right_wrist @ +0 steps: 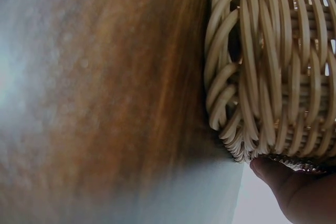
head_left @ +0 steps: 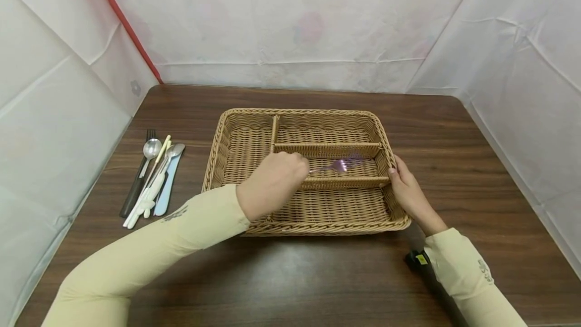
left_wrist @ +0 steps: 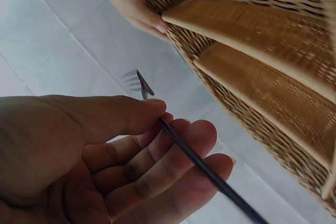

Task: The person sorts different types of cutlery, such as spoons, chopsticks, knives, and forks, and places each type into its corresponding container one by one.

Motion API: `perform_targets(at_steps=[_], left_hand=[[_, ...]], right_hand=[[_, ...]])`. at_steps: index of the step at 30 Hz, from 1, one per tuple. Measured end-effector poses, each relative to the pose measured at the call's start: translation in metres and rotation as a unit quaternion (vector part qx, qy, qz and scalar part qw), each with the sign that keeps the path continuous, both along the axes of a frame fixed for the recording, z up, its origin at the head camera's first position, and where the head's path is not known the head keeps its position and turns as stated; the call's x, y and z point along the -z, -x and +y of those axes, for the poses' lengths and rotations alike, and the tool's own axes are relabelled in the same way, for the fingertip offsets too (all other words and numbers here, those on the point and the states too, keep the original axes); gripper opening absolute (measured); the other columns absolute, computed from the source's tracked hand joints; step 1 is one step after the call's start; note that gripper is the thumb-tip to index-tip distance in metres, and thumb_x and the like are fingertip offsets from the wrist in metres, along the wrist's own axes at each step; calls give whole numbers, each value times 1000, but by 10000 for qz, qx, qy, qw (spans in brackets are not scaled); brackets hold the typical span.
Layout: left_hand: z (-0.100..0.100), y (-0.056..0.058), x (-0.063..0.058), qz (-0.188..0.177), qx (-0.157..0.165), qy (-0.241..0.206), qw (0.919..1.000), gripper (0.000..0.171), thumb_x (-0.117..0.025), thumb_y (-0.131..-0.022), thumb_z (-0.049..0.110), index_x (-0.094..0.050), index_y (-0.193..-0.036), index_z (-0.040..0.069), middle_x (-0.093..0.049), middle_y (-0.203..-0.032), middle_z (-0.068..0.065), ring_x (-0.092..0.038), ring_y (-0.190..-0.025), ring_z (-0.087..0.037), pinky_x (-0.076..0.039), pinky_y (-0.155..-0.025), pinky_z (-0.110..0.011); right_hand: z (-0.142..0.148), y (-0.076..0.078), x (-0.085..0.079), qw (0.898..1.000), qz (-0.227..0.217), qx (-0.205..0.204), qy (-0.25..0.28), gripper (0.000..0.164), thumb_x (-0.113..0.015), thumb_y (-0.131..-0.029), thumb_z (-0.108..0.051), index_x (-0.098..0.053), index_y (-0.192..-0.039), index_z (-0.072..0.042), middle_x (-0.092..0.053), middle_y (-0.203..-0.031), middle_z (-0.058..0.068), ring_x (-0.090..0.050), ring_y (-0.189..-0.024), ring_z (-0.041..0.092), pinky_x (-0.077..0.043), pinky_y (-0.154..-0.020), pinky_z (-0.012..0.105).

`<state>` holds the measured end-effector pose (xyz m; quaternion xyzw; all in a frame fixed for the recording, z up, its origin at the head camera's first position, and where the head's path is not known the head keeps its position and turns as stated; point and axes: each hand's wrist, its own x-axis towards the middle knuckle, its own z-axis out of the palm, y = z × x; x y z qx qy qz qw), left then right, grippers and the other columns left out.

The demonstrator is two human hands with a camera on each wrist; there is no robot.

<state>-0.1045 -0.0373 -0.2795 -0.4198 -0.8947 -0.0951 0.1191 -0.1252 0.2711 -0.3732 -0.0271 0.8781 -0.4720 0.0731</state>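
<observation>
My left hand (head_left: 277,183) is over the middle of a wicker basket (head_left: 327,230) and pinches a purple metal fork (head_left: 339,166) between thumb and fingers. The fork's tines point right, above the middle narrow compartment; a faint purple blur shows just beyond them. In the left wrist view the thumb presses the thin dark handle (left_wrist: 205,166) against the fingers, with the tines past the thumb tip. At the basket's right end my right hand (head_left: 410,193) grips the rim, thumb on the inner side. In the right wrist view that thumb (right_wrist: 275,174) lies against the weave.
Left of the basket several utensils lie bunched on the wooden table (head_left: 290,276): a black-handled fork (head_left: 133,191), a spoon (head_left: 152,148), white-handled pieces (head_left: 152,193) and a light-blue-handled one (head_left: 167,185). Wicker dividers (head_left: 327,144) split the basket. White sheeting (head_left: 290,24) surrounds the table.
</observation>
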Motion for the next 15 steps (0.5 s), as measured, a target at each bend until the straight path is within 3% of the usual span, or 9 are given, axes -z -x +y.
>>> perform_targets(at_steps=[15], left_hand=[[41, 15, 18, -747, 608, 855, 9917, 27, -55, -75, -18, -64, -78, 7, -61, -72, -2, -54, -62, -14, -50, -58, -23]], right_hand=[[1, 1, 3, 9998, 105, 52, 139, 53, -25, -105, -19, -6, -150, 2, -17, -150, 32, -17, -138, 45, -17, -108, 57]])
